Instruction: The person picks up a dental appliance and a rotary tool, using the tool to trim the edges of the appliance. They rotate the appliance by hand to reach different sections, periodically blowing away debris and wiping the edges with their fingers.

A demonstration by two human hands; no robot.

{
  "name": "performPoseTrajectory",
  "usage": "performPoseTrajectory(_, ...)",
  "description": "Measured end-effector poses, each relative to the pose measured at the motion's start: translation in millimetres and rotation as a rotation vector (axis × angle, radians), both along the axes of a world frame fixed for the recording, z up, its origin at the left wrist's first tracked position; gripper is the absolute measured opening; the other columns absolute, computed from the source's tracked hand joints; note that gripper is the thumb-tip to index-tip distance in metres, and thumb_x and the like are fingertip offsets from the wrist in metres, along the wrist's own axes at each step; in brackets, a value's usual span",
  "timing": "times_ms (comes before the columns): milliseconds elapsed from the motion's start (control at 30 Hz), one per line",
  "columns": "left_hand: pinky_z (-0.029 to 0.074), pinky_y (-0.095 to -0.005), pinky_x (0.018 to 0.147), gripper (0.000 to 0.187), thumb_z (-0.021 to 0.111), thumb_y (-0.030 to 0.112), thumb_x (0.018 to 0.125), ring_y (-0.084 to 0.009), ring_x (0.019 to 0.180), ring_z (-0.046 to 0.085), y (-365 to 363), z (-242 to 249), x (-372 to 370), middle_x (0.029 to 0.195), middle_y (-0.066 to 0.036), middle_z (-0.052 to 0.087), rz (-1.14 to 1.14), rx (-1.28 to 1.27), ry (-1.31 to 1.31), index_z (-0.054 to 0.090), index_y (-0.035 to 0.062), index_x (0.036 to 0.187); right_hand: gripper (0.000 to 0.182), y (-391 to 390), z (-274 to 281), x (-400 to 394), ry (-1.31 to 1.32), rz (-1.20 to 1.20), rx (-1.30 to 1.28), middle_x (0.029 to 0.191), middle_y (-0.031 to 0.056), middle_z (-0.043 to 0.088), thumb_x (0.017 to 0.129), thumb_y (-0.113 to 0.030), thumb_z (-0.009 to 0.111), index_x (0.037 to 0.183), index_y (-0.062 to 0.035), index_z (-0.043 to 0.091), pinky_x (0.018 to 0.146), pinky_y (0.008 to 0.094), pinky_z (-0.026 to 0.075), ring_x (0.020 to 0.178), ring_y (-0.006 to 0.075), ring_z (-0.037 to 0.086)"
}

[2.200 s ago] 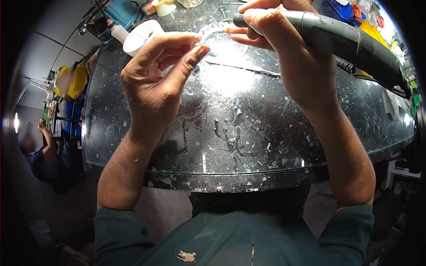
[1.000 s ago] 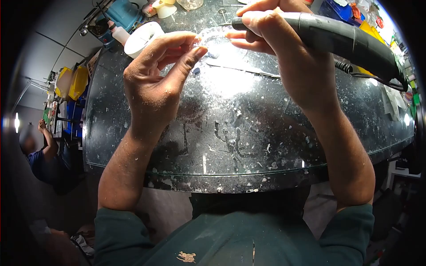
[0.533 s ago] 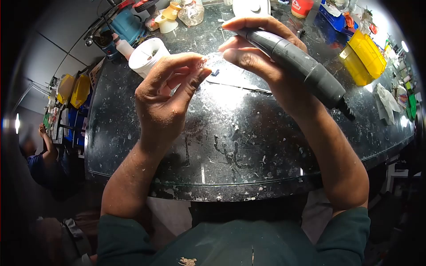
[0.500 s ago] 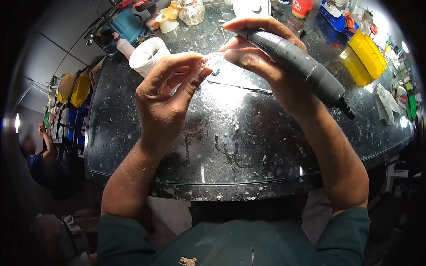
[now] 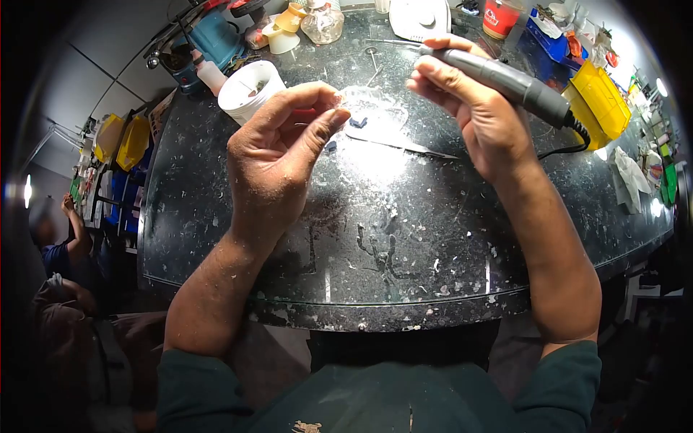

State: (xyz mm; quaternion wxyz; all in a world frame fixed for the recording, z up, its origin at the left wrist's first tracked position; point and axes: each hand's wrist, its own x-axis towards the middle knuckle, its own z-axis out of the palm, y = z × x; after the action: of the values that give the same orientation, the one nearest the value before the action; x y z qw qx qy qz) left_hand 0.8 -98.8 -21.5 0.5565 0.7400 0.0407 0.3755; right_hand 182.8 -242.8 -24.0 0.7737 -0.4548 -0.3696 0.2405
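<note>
Hands and tool over the desk (image 5: 404, 245), with places given from the white tub (image 5: 233, 106). Your left hand (image 5: 278, 162) is raised just to the right of the tub, thumb and forefinger nearly together in a pinch. The grip appears to be clamped on a clear piece (image 5: 338, 98), though glare and the fingers hide most of its outline. Your right hand (image 5: 491, 130), farther to the right of the tub, has its grip closed around a dark handheld tool (image 5: 505, 78)

Change shown: your right hand has drawn away from your left, and the tool now lies flatter across it. Its thin metal shaft (image 5: 393, 42) points back toward the tub's side, above and well apart from the clear piece; no contact is visible between them. The wider gap suggests a pause in contact, with the piece resting in your left hand alone. Whether the shaft is turning, you cannot tell

Surroundings: to the right of the tub, beyond your left fingertips, a blue scrap (image 5: 358, 123) and a flat metal blade (image 5: 408, 145) lie on the desk under bright glare. The yellow bin (image 5: 598, 101) stands farthest to the right of the tub, past the tool and its black cord (image 5: 581, 137)
</note>
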Motion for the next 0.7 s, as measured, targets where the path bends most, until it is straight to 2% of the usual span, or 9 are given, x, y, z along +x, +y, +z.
performPoseTrajectory(100,0.055,-0.0241,0.085,0.017,0.071,-0.001,0.090,-0.0116,0.095,0.069,3.8,-0.4,0.9,0.096,-0.006,0.071,0.004,0.015,0.018,0.068,0.0009,0.107,0.033,-1.0,6.4,-2.7,-0.086,-0.075,-0.022,0.101,0.0063,0.067,0.099,-0.022,0.064,0.125,-0.0025,0.060,0.092,0.0341,0.057,0.095,0.0138,0.068)
performPoseTrajectory(200,0.055,-0.0243,0.085,0.015,0.071,-0.001,0.090,-0.0123,0.095,0.069,5.3,-2.3,0.9,0.096,-0.006,0.071,0.039,0.047,0.033,0.067,0.0013,0.105,0.039,-9.1,19.1,-18.8,-0.062,-0.080,-0.062,0.100,0.0066,0.068,0.097,-0.029,0.064,0.124,-0.0008,0.062,0.087,0.0332,0.059,0.091,0.0133,0.068)
performPoseTrajectory(300,0.055,-0.0248,0.086,0.014,0.070,-0.001,0.091,-0.0132,0.096,0.069,4.7,-1.1,1.0,0.097,-0.007,0.071,0.054,0.045,0.019,0.067,0.0016,0.104,0.042,-5.6,20.7,-29.6,-0.189,-0.165,-0.067,0.100,0.0083,0.069,0.095,-0.030,0.063,0.124,0.0008,0.063,0.085,0.0332,0.059,0.089,0.0131,0.069)
performPoseTrajectory(333,0.055,-0.0248,0.086,0.014,0.070,-0.001,0.091,-0.0132,0.096,0.069,5.3,-0.7,1.6,0.097,-0.007,0.071,0.054,0.047,0.016,0.067,0.0016,0.104,0.035,-4.9,20.2,-35.4,-0.169,-0.185,-0.027,0.103,0.0117,0.068,0.094,-0.023,0.061,0.119,0.0021,0.063,0.088,0.0338,0.060,0.094,0.0184,0.072)
performPoseTrajectory(367,0.055,-0.0251,0.086,0.014,0.070,-0.001,0.090,-0.0133,0.096,0.069,6.0,-1.2,2.2,0.098,-0.007,0.071,0.053,0.033,0.017,0.067,0.0018,0.104,0.035,-4.1,20.7,-37.7,-0.171,-0.186,-0.026,0.103,0.0117,0.068,0.094,-0.023,0.061,0.119,0.0021,0.063,0.088,0.0338,0.060,0.094,0.0184,0.072)
performPoseTrajectory(467,0.055,-0.0254,0.086,0.015,0.071,-0.002,0.090,-0.0135,0.096,0.068,6.8,-3.1,2.0,0.098,-0.007,0.071,0.055,0.043,0.019,0.067,0.0019,0.104,0.025,-5.6,19.3,-43.4,-0.169,-0.176,-0.002,0.107,0.0170,0.067,0.094,-0.020,0.062,0.105,0.0026,0.059,0.088,0.0360,0.061,0.103,0.0324,0.071)
performPoseTrajectory(600,0.055,-0.0252,0.086,0.017,0.071,-0.003,0.089,-0.0135,0.096,0.068,5.3,-3.5,1.9,0.098,-0.007,0.071,0.064,0.071,-0.004,0.068,0.0019,0.104,0.024,-6.8,18.4,-45.7,-0.202,-0.165,-0.008,0.106,0.0171,0.067,0.095,-0.021,0.061,0.104,0.0015,0.059,0.087,0.0375,0.061,0.100,0.0313,0.072)
performPoseTrajectory(667,0.056,-0.0252,0.086,0.017,0.072,-0.004,0.089,-0.0135,0.096,0.068,5.7,-4.0,2.4,0.099,-0.007,0.071,0.055,0.091,-0.012,0.068,0.0018,0.104,0.024,-7.6,15.4,-45.8,-0.373,-0.183,0.105,0.105,0.0170,0.067,0.095,-0.022,0.060,0.103,0.0009,0.059,0.087,0.0385,0.062,0.098,0.0311,0.073)
performPoseTrajectory(700,0.056,-0.0251,0.086,0.018,0.072,-0.004,0.088,-0.0136,0.095,0.069,6.2,-4.4,2.0,0.099,-0.007,0.071,0.050,0.113,-0.022,0.068,0.0018,0.104,0.024,-7.4,14.5,-45.9,-0.368,-0.184,0.104,0.105,0.0170,0.067,0.095,-0.022,0.060,0.103,0.0009,0.059,0.087,0.0385,0.062,0.098,0.0311,0.073)
